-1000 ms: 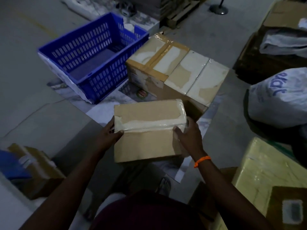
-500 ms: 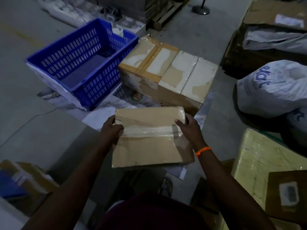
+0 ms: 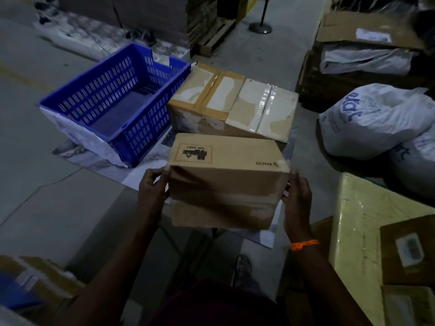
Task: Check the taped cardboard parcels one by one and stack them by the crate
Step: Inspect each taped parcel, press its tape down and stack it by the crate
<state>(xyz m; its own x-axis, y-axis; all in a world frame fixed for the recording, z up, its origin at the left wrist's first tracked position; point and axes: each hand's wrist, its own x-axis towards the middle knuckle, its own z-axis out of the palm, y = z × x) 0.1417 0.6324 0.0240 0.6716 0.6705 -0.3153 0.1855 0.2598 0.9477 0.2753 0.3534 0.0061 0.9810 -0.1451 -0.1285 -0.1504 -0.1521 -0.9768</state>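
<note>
I hold a brown cardboard parcel (image 3: pixel 226 182) in the air between both hands. Its upper face carries a red-framed printed label and small lettering. My left hand (image 3: pixel 151 187) grips its left end, fingers curled round the edge. My right hand (image 3: pixel 295 196), with an orange band at the wrist, grips its right end. Beyond it, two taped parcels (image 3: pixel 231 104) lie side by side on the floor, touching the right side of the blue slotted crate (image 3: pixel 113 102), which holds nothing visible.
White sacks (image 3: pixel 374 121) lie at the right, with open cartons (image 3: pixel 362 55) behind them. A yellow-wrapped box (image 3: pixel 360 231) and small cartons sit at the near right, more boxes (image 3: pixel 40 281) at the near left. A wooden pallet (image 3: pixel 216 41) and a post base (image 3: pixel 260 27) stand far back.
The parcel has been turned over in my hands: its taped face gave way to the face with the printed label. Both hands kept hold of its ends.
</note>
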